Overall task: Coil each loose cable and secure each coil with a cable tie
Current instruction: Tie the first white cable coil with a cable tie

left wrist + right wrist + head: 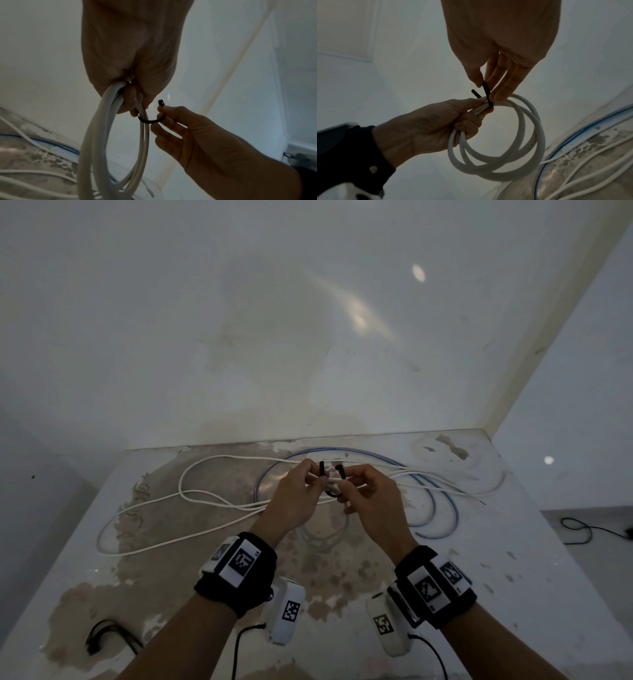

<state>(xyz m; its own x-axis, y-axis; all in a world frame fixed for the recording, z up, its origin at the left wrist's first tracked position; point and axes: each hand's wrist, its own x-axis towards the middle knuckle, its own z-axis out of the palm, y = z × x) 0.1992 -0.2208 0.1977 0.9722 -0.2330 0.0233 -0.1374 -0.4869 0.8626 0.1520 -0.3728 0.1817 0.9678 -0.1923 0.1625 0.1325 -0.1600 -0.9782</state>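
At the bottom of the head view, both forearms enter the frame, each carrying a black wrist strap [236, 573] with white marker blocks. At the lower left of that view, a small bundle of black cable ties [102, 638] lies on the worn white table [513, 542]. Just below centre of the frame, both hands are raised above the table, close together. The left hand [291, 501] has its fingers curled round a coiled white cable [496, 159], gripping the gathered turns at the top of the coil; in the right wrist view the coil hangs below that grip as several round loops. A black cable tie [150, 120] passes under the gathered turns at the grip point, forming a U shape in the left wrist view. The right hand [370, 501] pinches one end of the tie between thumb and forefinger, with the remaining fingers loosely extended; the tie's head end projects above that pinch. The other end of the tie sticks up beside the left thumb. The two ends are apart and not joined. Beyond the hands, toward the middle of the head view, loose white cables [205, 494] lie spread across the table in long loops, and a blue cable [442, 498] curves in an arc among them. A white wall [308, 320] rises behind the table's far edge.
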